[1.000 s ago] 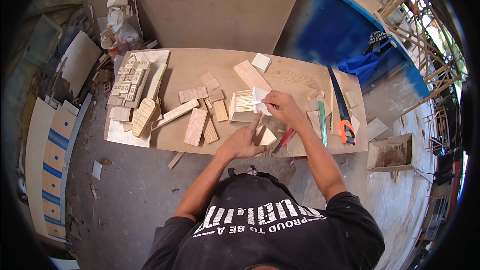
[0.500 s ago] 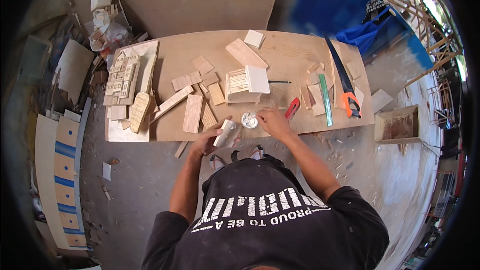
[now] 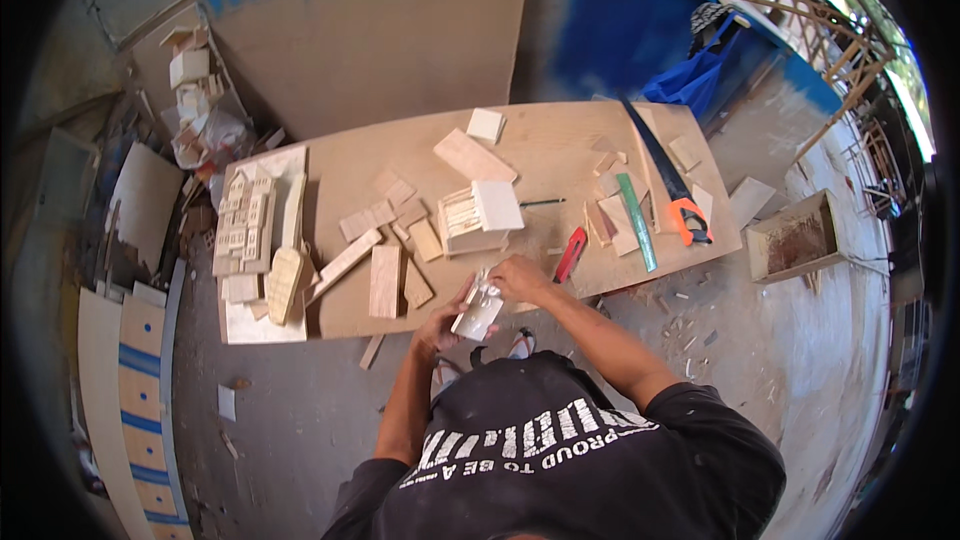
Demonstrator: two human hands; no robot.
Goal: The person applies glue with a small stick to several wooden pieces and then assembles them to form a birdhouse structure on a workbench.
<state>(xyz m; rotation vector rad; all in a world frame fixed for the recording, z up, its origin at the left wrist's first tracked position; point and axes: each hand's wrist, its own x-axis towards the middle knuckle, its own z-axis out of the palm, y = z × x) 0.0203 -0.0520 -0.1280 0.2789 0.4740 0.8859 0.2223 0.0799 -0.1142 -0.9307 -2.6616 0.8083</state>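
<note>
My left hand (image 3: 438, 328) grips a small pale wooden piece (image 3: 477, 320) in front of the workbench's near edge, its lit face up and whitish. At the top end of that piece, my right hand (image 3: 520, 279) has its fingers closed together; whatever they hold is hidden. White smears show beside those fingertips. The small clear cup of white paste cannot be made out from the other shapes by my hands. Just beyond stands a little wooden house model (image 3: 480, 220) with a white roof panel. A red utility knife (image 3: 571, 254) lies to the right of my right hand.
The plywood workbench (image 3: 560, 150) carries wood blocks (image 3: 384, 282), a green ruler (image 3: 636, 223) and an orange-handled saw (image 3: 688, 220). A house-front relief (image 3: 246, 220) lies at the left. A rectangular bin (image 3: 795, 240) stands at the right; scraps litter the floor.
My right hand has moved from the cup of white paste to the top end of the wooden piece. The view has shifted, so the bench appears lower and tilted.
</note>
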